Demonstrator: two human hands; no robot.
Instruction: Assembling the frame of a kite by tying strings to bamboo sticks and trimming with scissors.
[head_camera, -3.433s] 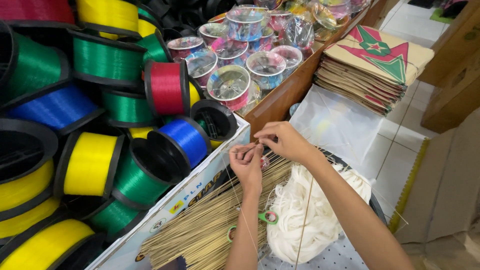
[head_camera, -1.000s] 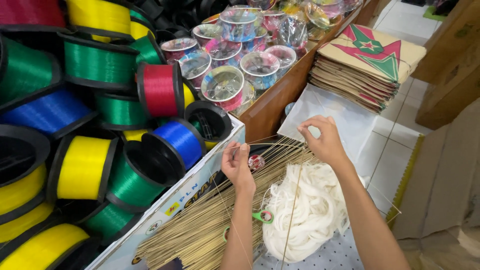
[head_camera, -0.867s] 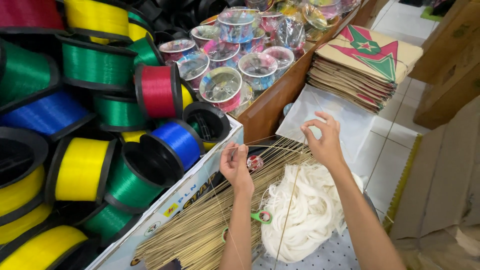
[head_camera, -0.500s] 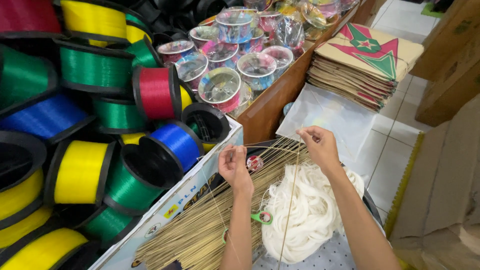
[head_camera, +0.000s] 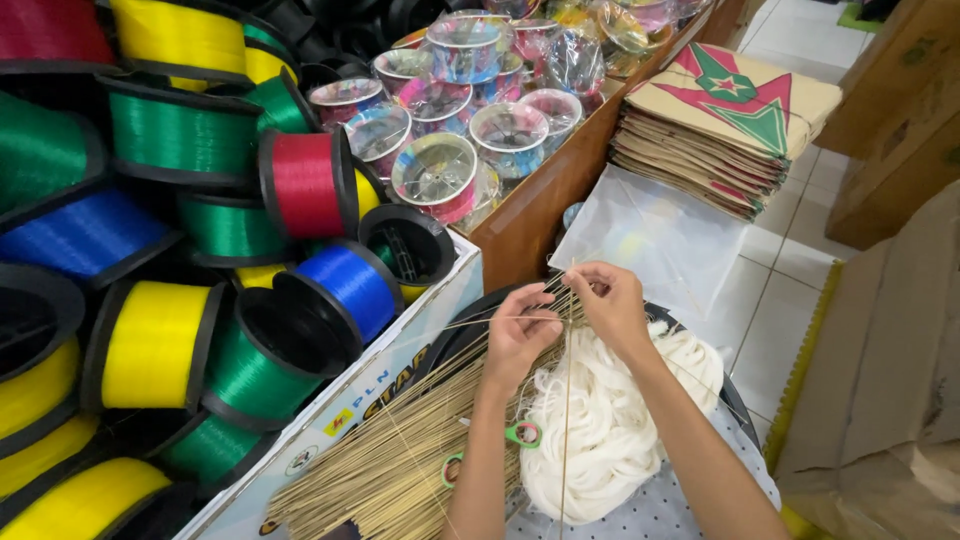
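Meanwhile the left hand (head_camera: 518, 335) and right hand (head_camera: 612, 303), nearly touching, each pinched thin sticks (head_camera: 562, 400) crossed above the stick bundle (head_camera: 400, 460). White string (head_camera: 610, 420) lay at the hands' six o'clock, spools (head_camera: 330, 185) at ten o'clock, kites (head_camera: 725, 125) at one.

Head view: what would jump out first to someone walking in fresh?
Most striking is the heap of big spools wound with yellow, green, blue and red line, filling the left side. At the bottom centre, the left hand and right hand pinch thin sticks above a pile of white string. A stack of paper kites sits at the upper right.
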